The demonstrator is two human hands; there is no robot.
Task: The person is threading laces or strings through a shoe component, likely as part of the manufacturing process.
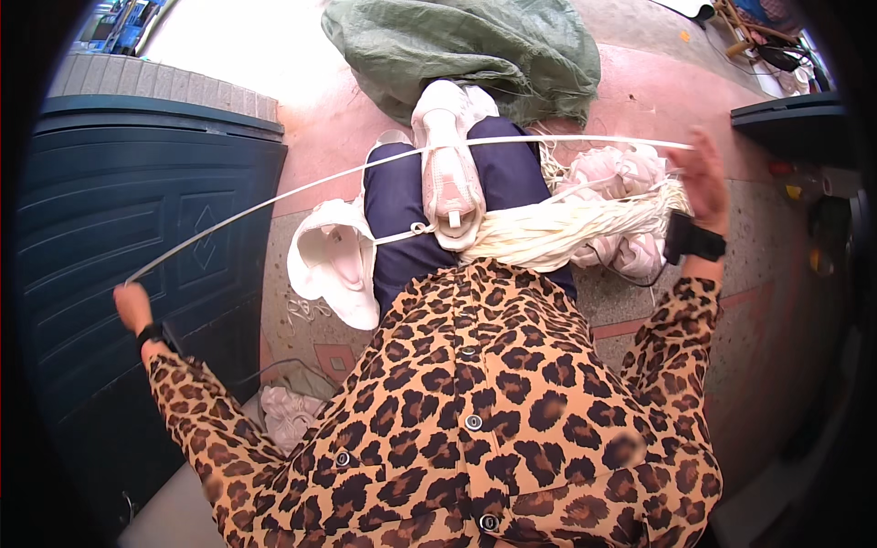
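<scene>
The left hand [134,307] is closed around one end of a long white shoelace [530,139], and the right hand [704,183] pinches it far out on the other side. The shoelace goes across a pink and white sneaker [452,187] between the person's legs [395,196]. A bunch of cream laces [534,231] lies on the right leg, near more pink sneakers [617,173].

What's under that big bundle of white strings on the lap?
The bundle of strings lies across dark blue trousers, over the right thigh, with pale pink shoes beside its far end. Whatever is directly beneath is covered and can't be seen.
</scene>
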